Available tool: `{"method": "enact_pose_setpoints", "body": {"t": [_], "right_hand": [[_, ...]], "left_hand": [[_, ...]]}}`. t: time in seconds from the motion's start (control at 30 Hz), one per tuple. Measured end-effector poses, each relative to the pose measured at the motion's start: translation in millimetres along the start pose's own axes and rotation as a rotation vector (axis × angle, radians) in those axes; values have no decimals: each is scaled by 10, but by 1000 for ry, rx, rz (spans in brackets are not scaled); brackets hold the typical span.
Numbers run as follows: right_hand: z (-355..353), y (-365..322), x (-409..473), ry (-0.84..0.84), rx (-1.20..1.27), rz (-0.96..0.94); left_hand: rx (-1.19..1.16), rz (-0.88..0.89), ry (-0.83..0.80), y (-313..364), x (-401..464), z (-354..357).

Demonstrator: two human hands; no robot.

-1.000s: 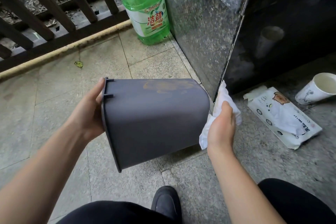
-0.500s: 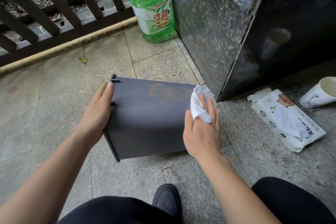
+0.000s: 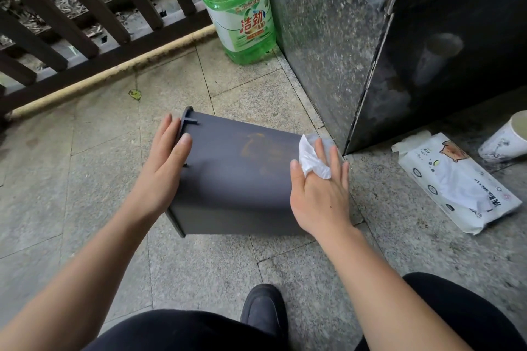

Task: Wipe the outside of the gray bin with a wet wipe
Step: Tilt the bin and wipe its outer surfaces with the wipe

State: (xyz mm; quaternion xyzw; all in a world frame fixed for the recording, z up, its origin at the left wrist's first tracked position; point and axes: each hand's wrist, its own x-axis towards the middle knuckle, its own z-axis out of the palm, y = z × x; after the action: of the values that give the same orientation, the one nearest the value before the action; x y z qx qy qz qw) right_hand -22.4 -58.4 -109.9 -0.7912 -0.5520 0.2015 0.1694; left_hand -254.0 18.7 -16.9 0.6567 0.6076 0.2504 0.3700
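Since half a second earlier, the wet wipe (image 3: 312,159) has been kept at the base end of the gray bin (image 3: 236,177), while the left hand (image 3: 168,162) has been flattened further over the rim end. The bin is laid on its side on the tiled floor (image 3: 85,179) at the centre of the frame, seemingly so that its stained upper wall can be reached; it is steadied by the open left hand, spread flat at its left end. The wipe is pressed against the right end under the flat, open fingers (image 3: 322,151) of the right hand (image 3: 319,191), so the bin lies between both hands.
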Motion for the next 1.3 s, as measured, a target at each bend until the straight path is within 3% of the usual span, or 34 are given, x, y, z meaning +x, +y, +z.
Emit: {"method": "enact_pose_setpoints", "body": {"t": [0.17,0.4,0.6,0.73,0.8,0.9,1.0,1.1,1.17,1.3], "right_hand": [[-22,-61,4,9,-25,-18],[-64,-484,-118,43,94,-183],[-82,-1004,-185,10,172,-358],[-52,-973,-156,18,177,-417],[-39,-800,-136,78,199,-346],[-6,-391,-95,168,225,-71],[21,-73,-9,170,240,160],[-67,-33,95,163,344,258],[-133,-116,95,116,344,171],[-135,-496,-50,117,309,-195]], "left_hand": [[113,144,-112,71,-55,-35],[354,282,-129,177,5,26],[434,295,-131,158,20,25],[431,304,-80,177,-10,45],[444,353,-62,223,-2,75],[467,404,-77,294,10,104],[521,505,-142,354,11,148],[605,625,-161,420,45,194],[635,644,-152,436,67,194],[686,667,-136,441,46,199]]}}
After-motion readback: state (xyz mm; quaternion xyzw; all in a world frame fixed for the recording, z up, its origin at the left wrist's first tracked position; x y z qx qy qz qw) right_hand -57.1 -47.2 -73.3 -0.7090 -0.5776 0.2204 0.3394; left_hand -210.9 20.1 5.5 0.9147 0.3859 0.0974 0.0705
